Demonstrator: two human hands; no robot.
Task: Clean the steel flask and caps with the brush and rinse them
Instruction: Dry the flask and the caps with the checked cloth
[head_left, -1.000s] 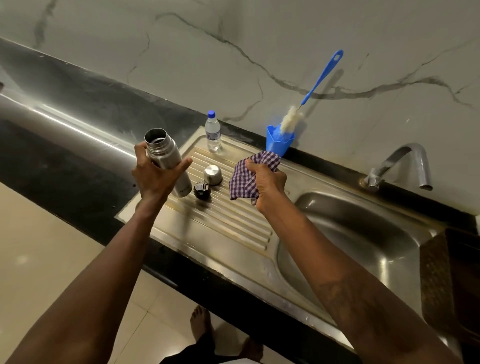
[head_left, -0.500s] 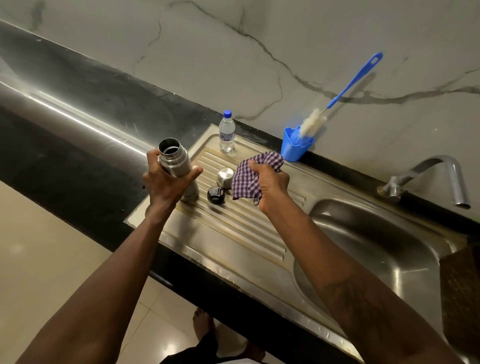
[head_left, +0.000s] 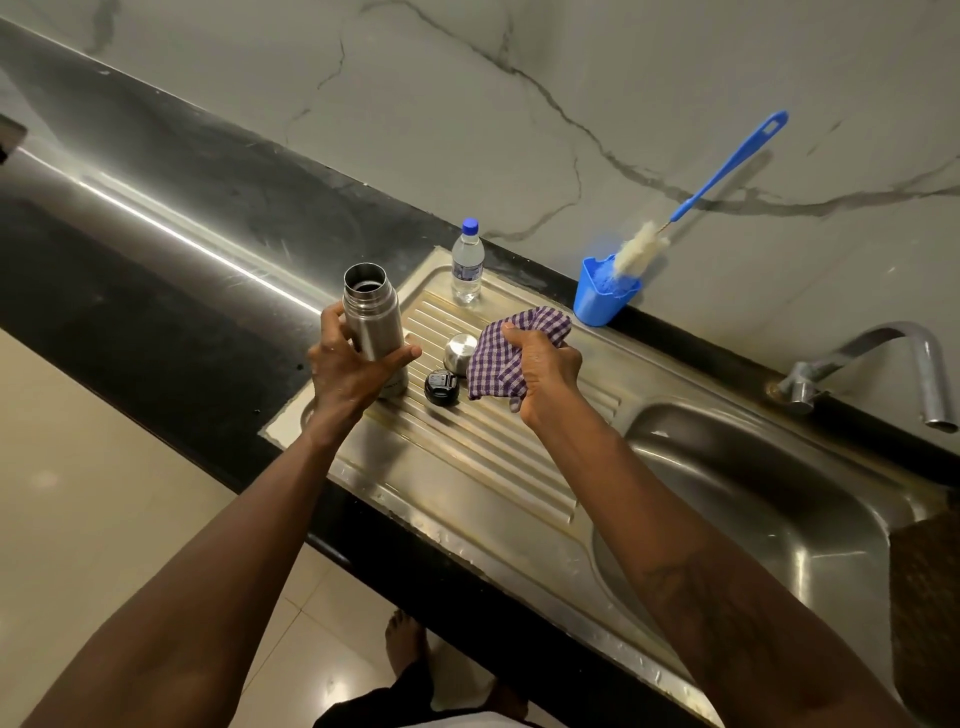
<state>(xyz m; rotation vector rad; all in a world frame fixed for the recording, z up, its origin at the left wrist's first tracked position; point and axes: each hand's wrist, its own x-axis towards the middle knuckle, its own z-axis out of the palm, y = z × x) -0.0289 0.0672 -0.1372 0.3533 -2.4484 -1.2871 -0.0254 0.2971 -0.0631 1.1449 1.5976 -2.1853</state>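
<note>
Open-mouthed steel flask (head_left: 373, 317) upright, gripped by left hand (head_left: 349, 364); right hand (head_left: 545, 374) clutches the purple checked cloth (head_left: 493, 358) beside two caps.

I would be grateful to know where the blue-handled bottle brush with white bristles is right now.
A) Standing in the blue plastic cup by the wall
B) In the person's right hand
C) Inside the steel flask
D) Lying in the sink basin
A: the blue-handled bottle brush stands bristles-down in the blue plastic cup by the wall, while the right hand grips a purple checked cloth and the left hand holds the steel flask.
</note>
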